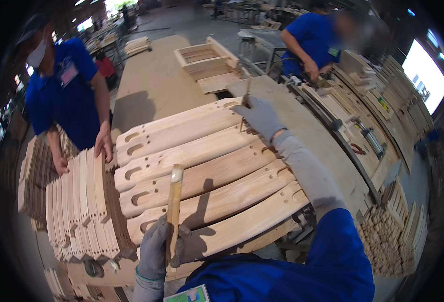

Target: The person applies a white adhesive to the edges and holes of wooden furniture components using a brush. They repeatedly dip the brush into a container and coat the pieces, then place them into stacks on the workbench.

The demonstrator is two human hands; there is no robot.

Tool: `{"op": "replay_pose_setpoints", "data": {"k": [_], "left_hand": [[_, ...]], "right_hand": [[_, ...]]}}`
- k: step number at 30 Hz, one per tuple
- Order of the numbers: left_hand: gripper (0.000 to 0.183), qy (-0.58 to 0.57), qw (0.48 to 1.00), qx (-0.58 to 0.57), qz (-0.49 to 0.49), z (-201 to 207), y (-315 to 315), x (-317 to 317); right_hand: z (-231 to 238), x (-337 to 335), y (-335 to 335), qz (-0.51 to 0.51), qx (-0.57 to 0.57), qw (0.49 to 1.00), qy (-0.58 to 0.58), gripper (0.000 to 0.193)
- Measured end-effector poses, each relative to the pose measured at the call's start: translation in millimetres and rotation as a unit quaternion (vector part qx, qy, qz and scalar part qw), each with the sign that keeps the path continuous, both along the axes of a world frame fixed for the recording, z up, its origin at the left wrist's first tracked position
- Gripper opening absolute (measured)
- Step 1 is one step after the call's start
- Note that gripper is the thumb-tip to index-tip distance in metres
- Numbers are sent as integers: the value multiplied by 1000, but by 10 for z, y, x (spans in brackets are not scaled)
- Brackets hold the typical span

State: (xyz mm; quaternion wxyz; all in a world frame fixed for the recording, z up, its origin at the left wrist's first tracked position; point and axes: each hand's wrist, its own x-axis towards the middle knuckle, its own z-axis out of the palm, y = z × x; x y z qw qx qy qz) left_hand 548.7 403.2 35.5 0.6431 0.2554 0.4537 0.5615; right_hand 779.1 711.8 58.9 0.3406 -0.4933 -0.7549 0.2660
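My left hand (156,244), in a grey glove, is wrapped around an upright yellowish bamboo-like tube (174,201) with a whitish, wet-looking top. My right hand (263,118), also gloved, pinches a thin wooden stick (248,86). Its lower end points down at the right ends of several curved wooden slats (197,183); whether it touches the wood I cannot tell. Lying side by side in front of me, the slats have a rounded slot near the left end and small holes near both ends. My left hand is over the nearest slats.
At left, a person in blue (68,95) has both hands on a row of upright slats (78,201). A wooden frame (207,63) sits beyond the slats. Far right, another person (305,43) works by a bench with clamps (370,138). Stacked wood pieces (385,234) stand low at right.
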Motion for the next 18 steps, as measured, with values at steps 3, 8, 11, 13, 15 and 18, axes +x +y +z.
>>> {"op": "replay_pose_setpoints", "data": {"k": [3, 8, 11, 13, 15, 18], "left_hand": [[43, 9, 998, 4, 58, -249, -171, -115], [42, 47, 996, -63, 52, -39, -34, 67], [42, 59, 997, -47, 21, 80, 41, 242], [41, 70, 997, -34, 7, 104, -8, 236], [41, 89, 996, -25, -13, 178, 3, 300], [36, -91, 995, -24, -15, -85, -148, 104]], "right_hand": [[-190, -330, 163, 33, 13, 999, -40, 39], [-170, -154, 159, -86, 102, 991, 27, 33], [206, 145, -245, -86, 20, 993, 72, 28], [350, 255, -588, -15, -43, 978, 205, 23], [335, 312, -857, 86, -72, 916, 385, 18], [347, 253, -1505, 135, -81, 860, 485, 13]]}}
